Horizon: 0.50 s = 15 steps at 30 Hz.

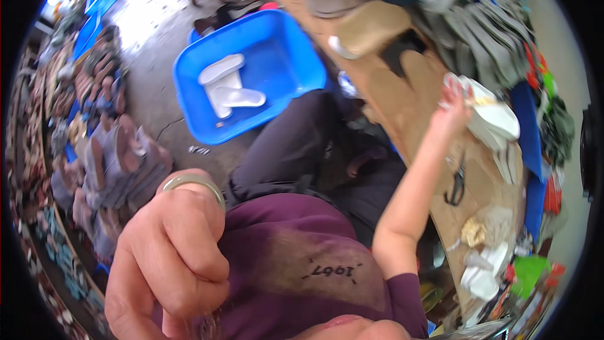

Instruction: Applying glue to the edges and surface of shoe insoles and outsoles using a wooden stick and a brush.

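White sole-shaped pieces [494,116] are stacked on the tabletop [448,214], at its wall side. The right hand [455,104] is positioned above the tabletop with fingers partly bent at the stack's end; whether a piece is held by this grip cannot be told. The left hand [170,245] is raised well apart from the tabletop, its grip curled nearly closed, any contents hidden. Black-handled scissors [461,182] are laid on the tabletop. A blue basin [283,56] containing white insoles [239,97] is placed beside the tabletop.

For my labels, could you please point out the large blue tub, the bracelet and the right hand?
Tub [281,62], head view: bare inner bottom.
Bracelet [196,178], head view: upper part of the band.
Right hand [455,104], head view: its middle.
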### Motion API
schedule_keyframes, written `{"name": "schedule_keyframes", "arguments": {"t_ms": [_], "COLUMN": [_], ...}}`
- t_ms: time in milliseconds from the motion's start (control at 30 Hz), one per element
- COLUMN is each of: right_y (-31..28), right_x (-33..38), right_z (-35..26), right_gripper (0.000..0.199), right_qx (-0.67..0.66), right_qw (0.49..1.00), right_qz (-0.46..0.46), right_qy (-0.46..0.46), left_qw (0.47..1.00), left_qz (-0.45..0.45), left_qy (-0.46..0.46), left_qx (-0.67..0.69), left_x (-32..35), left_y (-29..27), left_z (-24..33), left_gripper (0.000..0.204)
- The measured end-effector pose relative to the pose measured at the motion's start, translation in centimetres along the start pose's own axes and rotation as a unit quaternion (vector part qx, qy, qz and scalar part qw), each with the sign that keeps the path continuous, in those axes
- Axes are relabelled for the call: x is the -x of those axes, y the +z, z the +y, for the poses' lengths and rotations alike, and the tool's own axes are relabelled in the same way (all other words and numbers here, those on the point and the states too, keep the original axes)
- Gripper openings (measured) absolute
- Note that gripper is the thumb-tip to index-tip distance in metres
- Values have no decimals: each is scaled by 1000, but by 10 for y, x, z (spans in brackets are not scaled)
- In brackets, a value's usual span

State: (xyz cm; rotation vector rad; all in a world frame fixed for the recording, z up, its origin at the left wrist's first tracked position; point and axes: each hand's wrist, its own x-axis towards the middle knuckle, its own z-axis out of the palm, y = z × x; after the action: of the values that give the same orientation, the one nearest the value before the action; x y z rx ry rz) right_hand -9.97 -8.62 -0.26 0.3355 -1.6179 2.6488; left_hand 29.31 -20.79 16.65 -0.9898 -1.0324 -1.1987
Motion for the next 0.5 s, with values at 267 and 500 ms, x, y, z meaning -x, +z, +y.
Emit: {"name": "schedule_keyframes", "arguments": {"t_ms": [267,500], "right_y": [48,84], "right_x": [91,125], "right_z": [-16,-14], "right_gripper": [37,36], "right_qx": [58,44], "right_qw": [997,990], "right_qz": [-49,-124], "right_qy": [12,45], "left_qw": [997,963], "left_qz": [12,130], "left_qy": [-49,-232], "left_qx": [-50,-39], "left_x": [30,72], "left_y": [-111,-194], "left_z": [34,59], "left_gripper": [65,14]}}
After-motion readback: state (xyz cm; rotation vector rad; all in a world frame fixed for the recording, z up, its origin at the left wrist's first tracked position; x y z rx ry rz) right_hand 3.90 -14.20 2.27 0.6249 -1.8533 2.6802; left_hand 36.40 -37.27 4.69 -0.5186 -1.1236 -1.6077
